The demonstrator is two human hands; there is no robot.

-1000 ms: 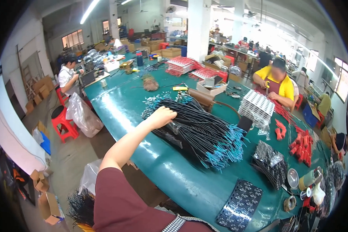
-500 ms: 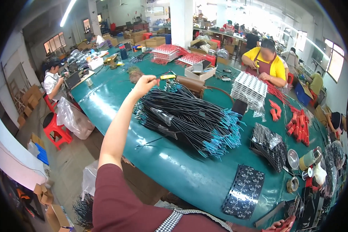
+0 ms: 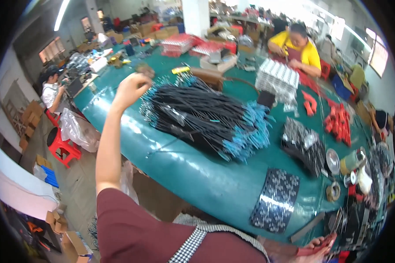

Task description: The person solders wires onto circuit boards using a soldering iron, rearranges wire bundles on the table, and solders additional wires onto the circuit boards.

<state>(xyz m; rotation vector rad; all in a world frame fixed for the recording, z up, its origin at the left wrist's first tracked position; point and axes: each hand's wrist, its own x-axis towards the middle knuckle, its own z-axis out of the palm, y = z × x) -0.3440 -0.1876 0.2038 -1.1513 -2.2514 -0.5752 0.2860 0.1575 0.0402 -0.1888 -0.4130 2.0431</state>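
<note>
My left hand [image 3: 134, 90] is raised over the left end of a big bundle of black cables [image 3: 197, 114]. Its fingers are curled into a pinch and blurred; what they hold, if anything, cannot be made out. The cables have teal tips [image 3: 254, 131] at the right end and metallic-looking ends at the left. At the lower right table edge, my right hand [image 3: 314, 243] is partly visible, its fingers closed at a long red object [image 3: 325, 246] whose kind is unclear. A flat dark sheet with a pale pattern [image 3: 275, 200] lies near that hand.
A brown bag [image 3: 206, 78] lies behind the cables. White trays [image 3: 276, 79], red bundles [image 3: 337, 122], a plastic-wrapped black stack [image 3: 302, 147] and a tape roll [image 3: 333, 191] are on the green table [image 3: 197, 175]. A person in yellow [image 3: 309, 55] works across it.
The view has shifted, so the table appears higher. My left hand has moved left and slightly down relative to the cables. My right hand stays by the red object.
</note>
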